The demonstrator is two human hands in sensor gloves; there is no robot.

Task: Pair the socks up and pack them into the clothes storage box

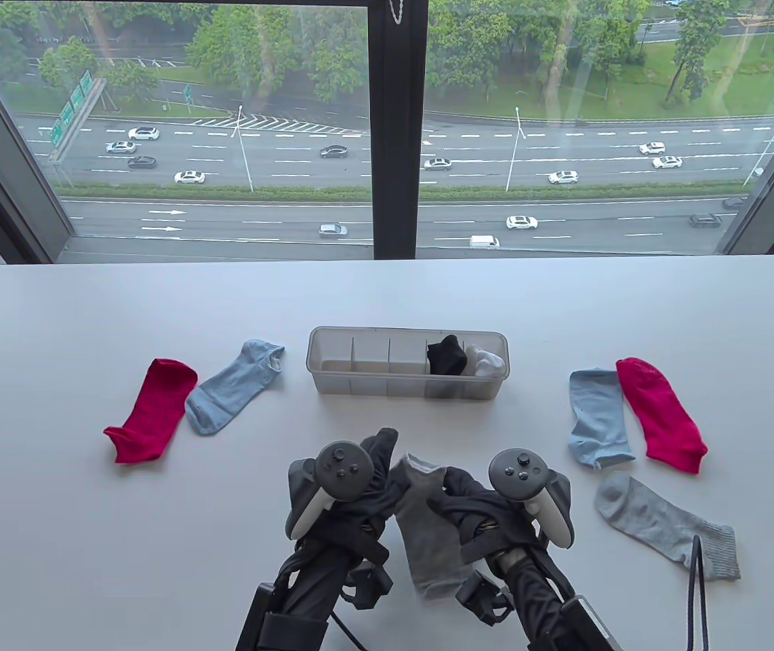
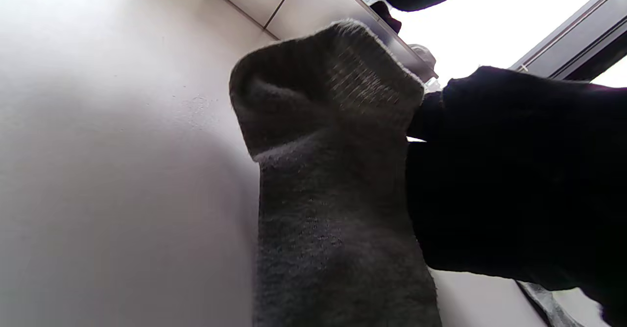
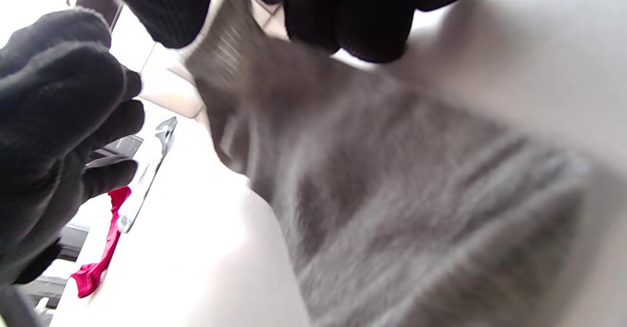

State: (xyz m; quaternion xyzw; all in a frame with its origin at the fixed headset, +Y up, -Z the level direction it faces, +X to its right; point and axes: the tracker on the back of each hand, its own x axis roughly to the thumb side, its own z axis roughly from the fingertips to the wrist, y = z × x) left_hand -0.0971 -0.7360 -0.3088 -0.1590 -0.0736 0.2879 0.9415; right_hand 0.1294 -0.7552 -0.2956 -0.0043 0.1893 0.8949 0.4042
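Grey knitted ankle sock [image 1: 428, 536] lies between my hands: right hand [image 1: 489, 508] pinches its cuff, left hand [image 1: 360, 488] hovers loosely curled beside it.

left hand [image 1: 343, 485]: low near the table's front edge, tracker on its back facing up, fingers [image 1: 381, 447] reaching forward and a bit inward. looks loose, not gripping anything as far as i can tell

right hand [image 1: 489, 502]: just beside the left one, tracker up too, fingers [image 3: 362, 13] curled down on the cuff end of the grey sock [image 1: 428, 536], pinching it

forearms: both come in from the bottom edge, dark sleeves, strapped gear at the wrists
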